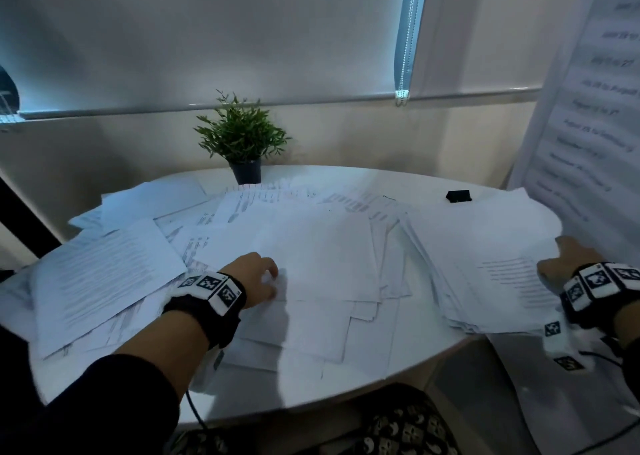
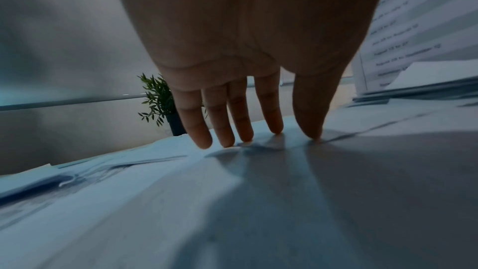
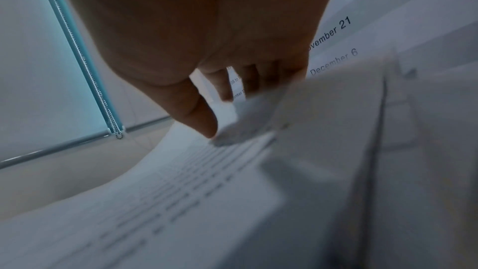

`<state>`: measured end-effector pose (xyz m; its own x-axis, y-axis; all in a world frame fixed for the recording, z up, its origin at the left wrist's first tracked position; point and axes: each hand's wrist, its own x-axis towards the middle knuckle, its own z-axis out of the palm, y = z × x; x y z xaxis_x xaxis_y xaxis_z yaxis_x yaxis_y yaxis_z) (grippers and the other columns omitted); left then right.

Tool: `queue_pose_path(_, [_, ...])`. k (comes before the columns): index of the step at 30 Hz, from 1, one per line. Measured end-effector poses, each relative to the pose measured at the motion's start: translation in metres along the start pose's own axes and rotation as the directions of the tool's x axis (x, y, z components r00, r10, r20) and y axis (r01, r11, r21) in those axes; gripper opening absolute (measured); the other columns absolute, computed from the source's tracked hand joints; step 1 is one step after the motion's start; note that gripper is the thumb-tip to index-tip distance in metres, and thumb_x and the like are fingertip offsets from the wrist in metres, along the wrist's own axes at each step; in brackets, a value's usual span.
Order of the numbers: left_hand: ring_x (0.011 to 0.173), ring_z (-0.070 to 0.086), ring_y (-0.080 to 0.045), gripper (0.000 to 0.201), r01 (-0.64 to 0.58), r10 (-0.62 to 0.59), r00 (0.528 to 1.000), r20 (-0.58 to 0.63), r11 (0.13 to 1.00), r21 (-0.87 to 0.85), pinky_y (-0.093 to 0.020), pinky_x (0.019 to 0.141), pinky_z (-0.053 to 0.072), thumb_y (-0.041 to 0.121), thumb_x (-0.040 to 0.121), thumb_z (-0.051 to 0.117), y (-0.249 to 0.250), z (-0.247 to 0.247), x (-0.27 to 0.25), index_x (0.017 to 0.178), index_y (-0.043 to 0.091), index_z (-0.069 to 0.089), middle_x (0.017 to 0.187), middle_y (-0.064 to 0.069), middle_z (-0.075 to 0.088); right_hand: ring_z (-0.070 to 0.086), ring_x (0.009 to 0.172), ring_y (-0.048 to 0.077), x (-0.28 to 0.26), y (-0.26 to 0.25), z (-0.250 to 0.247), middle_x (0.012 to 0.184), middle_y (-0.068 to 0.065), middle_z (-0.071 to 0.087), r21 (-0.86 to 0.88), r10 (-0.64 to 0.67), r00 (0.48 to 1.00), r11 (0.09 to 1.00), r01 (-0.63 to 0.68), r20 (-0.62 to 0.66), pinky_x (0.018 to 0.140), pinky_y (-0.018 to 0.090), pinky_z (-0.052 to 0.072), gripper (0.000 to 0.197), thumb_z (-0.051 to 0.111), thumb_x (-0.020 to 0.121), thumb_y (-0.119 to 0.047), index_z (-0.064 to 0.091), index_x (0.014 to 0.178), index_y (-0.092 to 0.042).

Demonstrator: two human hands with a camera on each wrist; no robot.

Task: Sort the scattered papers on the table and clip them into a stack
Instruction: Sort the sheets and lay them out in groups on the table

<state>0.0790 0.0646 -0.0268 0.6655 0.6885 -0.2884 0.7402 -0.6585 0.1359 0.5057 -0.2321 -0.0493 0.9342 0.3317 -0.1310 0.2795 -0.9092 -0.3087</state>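
- Papers (image 1: pixel 311 246) cover most of the round white surface (image 1: pixel 346 385), lying loose, crooked and overlapping; most are white sheets, some blank on top, some carrying rows of small print or table-like blocks of text.
- At the left, a printed sheet (image 1: pixel 104 274) lies tilted on top of others, its lines of text too blurred to read.
- At the right, a rough stack (image 1: pixel 485 267) of sheets sits near the surface's edge, its layers fanned out at the near side.
- Left hand (image 1: pixel 254 279) rests on the middle papers; the left wrist view shows its fingers (image 2: pixel 222 128) straight and slightly spread, tips touching a sheet, holding nothing.
- Right hand (image 1: pixel 568 258) is at the stack's far right; the right wrist view shows its thumb (image 3: pixel 201 118) on top of a lifted sheet (image 3: pixel 297 114) and the other fingers behind it, pinching that sheet.
- A black binder clip (image 1: pixel 459 196) lies on bare surface beyond the stack, apart from both hands.
- A small dark pot (image 1: pixel 246 171) at the far edge holds a green plant (image 1: pixel 240 130).
- A large printed sheet (image 1: pixel 595 108) with dated lines hangs upright at the right.
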Motion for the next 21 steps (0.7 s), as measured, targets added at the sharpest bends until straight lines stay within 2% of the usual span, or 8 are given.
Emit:
queue_pose_path(2, [0.124,0.045,-0.024,0.055,-0.005,0.005,1.000,0.009,1.000,0.017,-0.036,0.101,0.041,0.042,0.084,0.066,0.000,0.003,-0.002,0.133,0.029,0.046,0.140,-0.005,0.037,0.040,0.123,0.047,-0.010,-0.003,-0.007,0.140,0.028,0.035,0.089,0.063,0.996,0.994,-0.057,-0.066,0.099,0.055,0.038,0.103,0.055,0.054,-0.057,0.028,0.141,-0.008])
queue_pose_path(5, [0.140,0.024,-0.026,0.090,-0.048,0.050,0.998,-0.039,0.998,0.047,-0.043,0.111,0.031,0.056,0.072,0.072,0.004,0.003,-0.003,0.146,0.035,0.026,0.157,-0.002,0.011,0.032,0.128,0.048,-0.057,-0.042,-0.033,0.146,0.028,0.027,0.169,0.063,0.976,0.985,-0.027,-0.210,0.103,0.058,0.031,0.084,0.054,0.080,-0.051,0.020,0.146,-0.011])
queue_pose_path(8, [0.141,0.025,-0.024,0.092,-0.149,0.147,0.988,0.037,0.987,0.054,-0.045,0.112,0.031,0.056,0.071,0.074,0.016,0.004,0.001,0.147,0.033,0.027,0.156,0.002,0.020,0.039,0.127,0.040,-0.118,-0.100,-0.041,0.142,0.023,0.036,0.257,-0.205,0.950,0.929,0.265,-0.236,0.107,0.046,0.031,0.061,0.054,0.092,-0.035,0.031,0.144,-0.015])
queue_pose_path(10, [0.134,0.037,-0.024,0.081,-0.193,0.187,0.978,0.088,0.979,0.060,-0.043,0.108,0.037,0.053,0.074,0.072,0.023,0.006,0.002,0.143,0.030,0.036,0.148,0.001,0.035,0.048,0.118,0.033,-0.156,-0.130,-0.026,0.134,0.019,0.045,0.311,-0.422,0.899,0.844,0.438,-0.120,0.100,0.038,0.035,0.051,0.055,0.092,-0.029,0.040,0.139,-0.018])
queue_pose_path(12, [0.129,0.043,-0.025,0.072,-0.209,0.203,0.976,0.076,0.974,0.085,-0.040,0.104,0.040,0.051,0.077,0.069,0.027,0.008,-0.002,0.140,0.029,0.041,0.142,-0.001,0.042,0.048,0.119,0.029,-0.191,-0.153,0.001,0.135,0.015,0.044,0.345,-0.552,0.831,0.795,0.500,0.069,0.101,0.035,0.036,0.051,0.055,0.092,-0.029,0.038,0.140,-0.021])
queue_pose_path(16, [0.118,0.053,-0.027,0.040,-0.235,0.239,0.971,0.011,0.946,0.223,-0.037,0.093,0.045,0.035,0.090,0.053,0.030,0.012,-0.015,0.128,0.026,0.050,0.128,-0.004,0.053,0.037,0.132,0.024,-0.223,-0.169,0.053,0.146,0.010,0.035,0.262,-0.555,0.714,0.831,0.490,0.426,0.108,0.032,0.030,0.061,0.051,0.093,-0.039,0.024,0.146,-0.026])
queue_pose_path(19, [0.104,0.060,-0.029,0.028,-0.235,0.272,0.960,-0.063,0.911,0.339,-0.035,0.081,0.046,0.016,0.094,0.046,0.038,0.006,-0.026,0.120,0.019,0.055,0.118,-0.008,0.060,0.047,0.122,0.023,-0.219,-0.167,0.062,0.141,0.012,0.042,0.327,-0.521,0.712,0.853,0.407,0.472,0.098,0.030,0.037,0.063,0.058,0.091,-0.030,0.026,0.145,-0.024])
queue_pose_path(21, [0.102,0.060,-0.029,0.029,-0.228,0.281,0.944,-0.170,0.934,0.276,-0.033,0.076,0.043,0.012,0.093,0.044,0.043,-0.007,-0.036,0.120,0.019,0.054,0.114,-0.007,0.061,0.049,0.110,0.025,-0.210,-0.162,0.055,0.138,0.016,0.042,0.506,-0.499,0.762,0.821,0.263,0.413,0.087,0.035,0.042,0.067,0.062,0.087,-0.007,0.029,0.144,-0.021])
